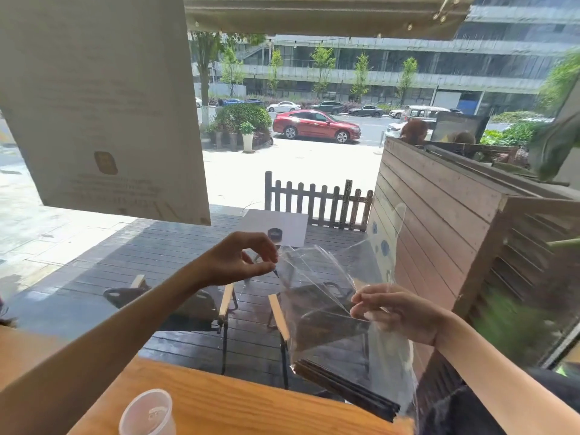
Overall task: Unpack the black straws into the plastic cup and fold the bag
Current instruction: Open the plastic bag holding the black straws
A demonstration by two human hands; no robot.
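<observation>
The left hand (238,259) pinches thumb and forefinger together on the tip of a black straw (276,272) at the mouth of the clear bag (317,287); its other fingers curl loosely. The right hand (398,312) pinches the bag's side, holding it up above the wooden table (251,406). The bundled straws (342,387) lie at the bag's bottom, slanting down to the right. The plastic cup (147,414) stands upright on the table at lower left.

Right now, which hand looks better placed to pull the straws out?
Probably the left hand: it pinches at the clear plastic bag's open top, while the right hand grips the bag's side.
</observation>
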